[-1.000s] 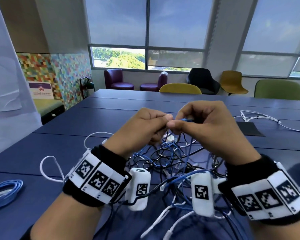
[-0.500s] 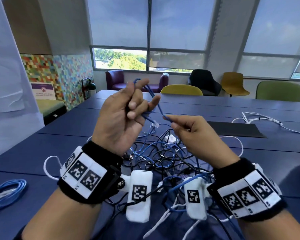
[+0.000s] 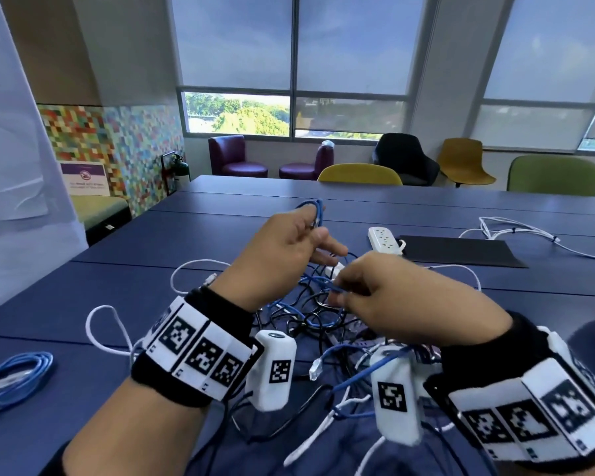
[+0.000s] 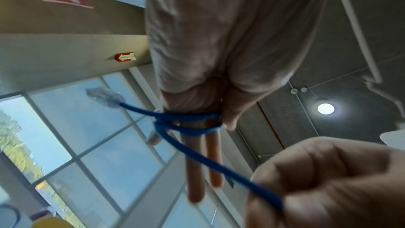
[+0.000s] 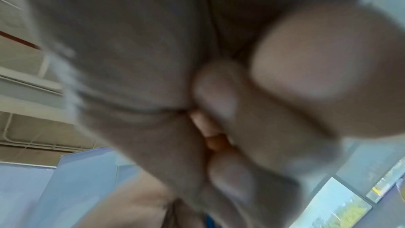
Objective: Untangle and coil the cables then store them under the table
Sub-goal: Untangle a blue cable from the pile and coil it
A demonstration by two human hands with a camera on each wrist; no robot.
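Note:
A tangle of blue, black and white cables (image 3: 315,316) lies on the blue table (image 3: 124,290) in front of me. My left hand (image 3: 299,238) is raised above it with a blue cable (image 3: 311,205) wound round its fingers. In the left wrist view the blue cable (image 4: 186,128) makes two turns round the straight fingers (image 4: 195,171), the thumb holds it there, and a clear plug (image 4: 105,98) sticks out. My right hand (image 3: 344,292) pinches the same cable lower down, just above the tangle. The right wrist view is blurred and shows only curled fingers (image 5: 219,96).
A coiled blue cable (image 3: 14,376) lies at the table's left edge. A white power strip (image 3: 385,239), a black mat (image 3: 461,250) and a loose white cable (image 3: 516,231) sit beyond the tangle. Chairs stand along the far side.
Both hands have come down from their raised position. The left hand now carries turns of the blue cable on its fingers, and the right hand has slid along the cable to the tangle.

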